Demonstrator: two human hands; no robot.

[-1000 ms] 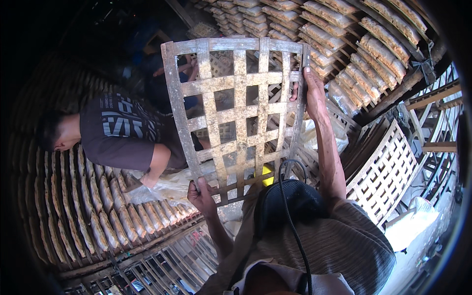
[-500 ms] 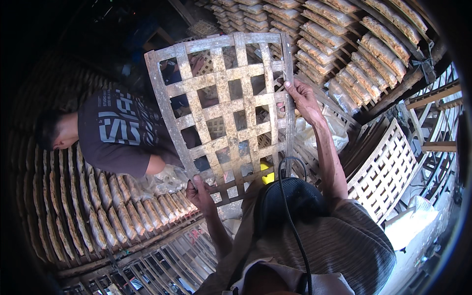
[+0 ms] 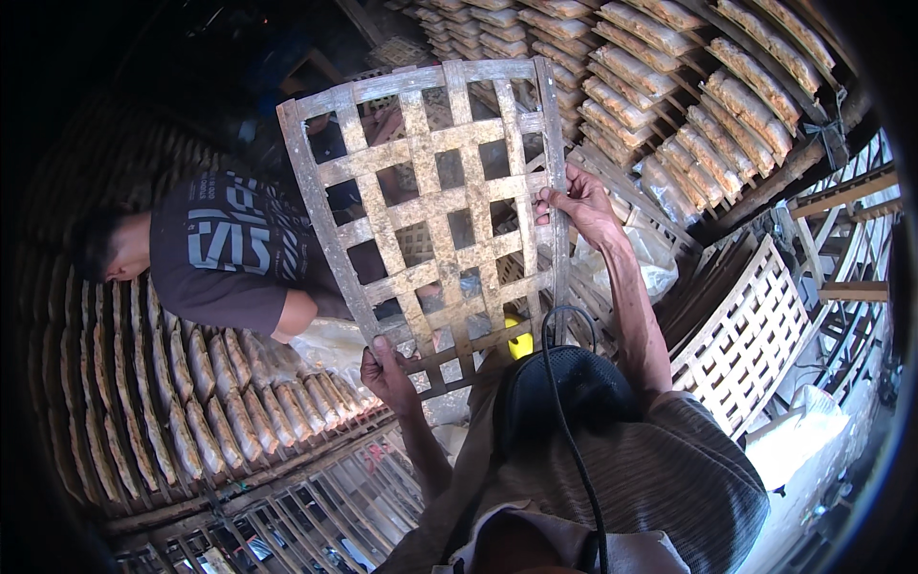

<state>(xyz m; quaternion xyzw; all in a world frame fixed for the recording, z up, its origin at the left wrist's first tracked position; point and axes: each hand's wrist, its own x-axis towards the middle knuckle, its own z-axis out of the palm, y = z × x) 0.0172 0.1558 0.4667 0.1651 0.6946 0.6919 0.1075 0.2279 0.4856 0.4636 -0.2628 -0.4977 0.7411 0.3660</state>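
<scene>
A woven bamboo rack, a lattice of flat pale slats in a darker wooden frame, is held up tilted in front of me. At its lower left corner, my left hand is closed on the frame, thumb on the near face. My right hand grips the right side bar in its upper half, with thumb and fingers on either side of the bar. Dark stains mark the slats. Through the gaps I see parts of things behind, including a small yellow object at the lower right edge.
A co-worker in a dark printed shirt bends at the left, over rows of wrapped pale-orange slabs. More slabs fill tiered racks at the upper right. Another woven rack leans at my right. A black cable hangs down my front.
My right hand has slid a little down the side bar, its fingers now wrapping around it. The rack has shifted slightly up and left. The co-worker's arm has moved slightly.
</scene>
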